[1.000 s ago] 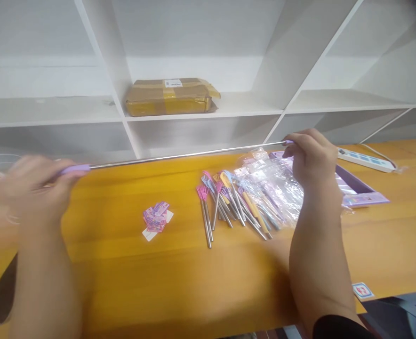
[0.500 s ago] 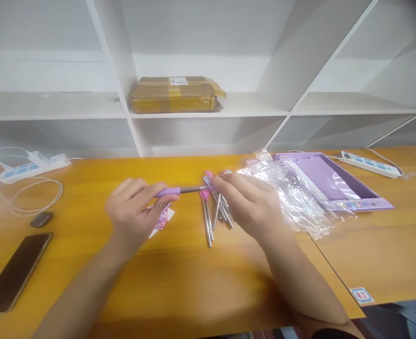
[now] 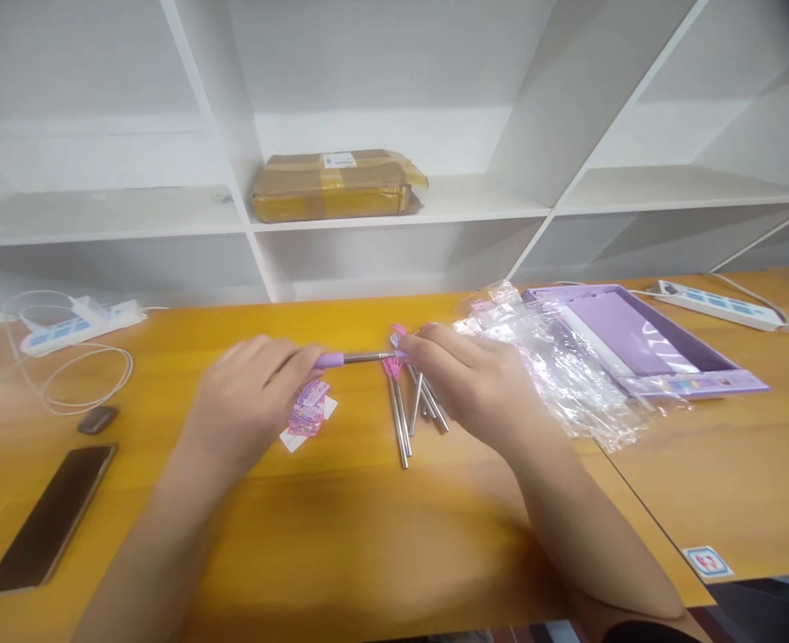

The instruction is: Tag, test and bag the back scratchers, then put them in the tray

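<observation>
A purple back scratcher with a metal rod point(image 3: 362, 358) is held level between my two hands above the table. My left hand point(image 3: 251, 397) is closed around its purple handle end, fingers wrapped over. At the opposite end my right hand point(image 3: 471, 375) pinches the purple head, which is mostly hidden by the fingers. Below the rod lie several more metal-rod back scratchers point(image 3: 398, 415) with pink hand-shaped heads, partly covered by my right hand. Pink printed cards point(image 3: 310, 411) lie in a small pile beside my left hand.
Crumpled clear plastic bags point(image 3: 561, 375) and an open purple box point(image 3: 719, 384) lie to the right. A phone point(image 3: 50, 518), a black earbud-like case point(image 3: 97, 420) and a power strip point(image 3: 83, 328) are at left. Another power strip point(image 3: 722, 305) stands back right. A taped carton point(image 3: 334, 187) sits on the shelf.
My left hand has turned over and covers more of the purple handle; the cards show more fully. My right hand keeps its pinch. The view has shifted slightly.
</observation>
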Tool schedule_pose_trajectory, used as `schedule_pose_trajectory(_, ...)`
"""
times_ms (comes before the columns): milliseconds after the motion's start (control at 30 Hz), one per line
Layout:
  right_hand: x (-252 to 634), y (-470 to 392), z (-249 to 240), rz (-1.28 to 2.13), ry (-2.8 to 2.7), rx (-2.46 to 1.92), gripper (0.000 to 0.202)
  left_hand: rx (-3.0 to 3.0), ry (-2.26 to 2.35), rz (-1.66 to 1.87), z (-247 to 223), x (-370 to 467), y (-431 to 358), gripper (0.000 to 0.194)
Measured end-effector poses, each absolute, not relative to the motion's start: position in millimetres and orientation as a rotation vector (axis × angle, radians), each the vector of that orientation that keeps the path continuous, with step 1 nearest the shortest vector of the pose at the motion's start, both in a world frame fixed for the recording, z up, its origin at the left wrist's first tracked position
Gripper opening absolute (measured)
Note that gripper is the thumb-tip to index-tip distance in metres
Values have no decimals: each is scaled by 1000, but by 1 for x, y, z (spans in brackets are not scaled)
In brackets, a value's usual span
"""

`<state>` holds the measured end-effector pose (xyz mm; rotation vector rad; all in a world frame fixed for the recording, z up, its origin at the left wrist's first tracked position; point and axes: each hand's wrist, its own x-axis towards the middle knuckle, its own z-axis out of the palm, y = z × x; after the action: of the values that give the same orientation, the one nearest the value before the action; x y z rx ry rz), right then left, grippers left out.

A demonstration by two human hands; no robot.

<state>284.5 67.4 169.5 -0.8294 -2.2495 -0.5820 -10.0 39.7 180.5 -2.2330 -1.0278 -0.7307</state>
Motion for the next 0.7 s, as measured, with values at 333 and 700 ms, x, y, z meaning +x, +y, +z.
schedule_pose_trajectory(333, 266, 67, 162, -498, -2269, -724, 12, -2258, -963, -715, 173, 0, 40, 17)
schedule_pose_trajectory(700, 255, 70, 154, -474, -2320, -722, 18, -2208, -936, -716, 162, 17, 42, 19)
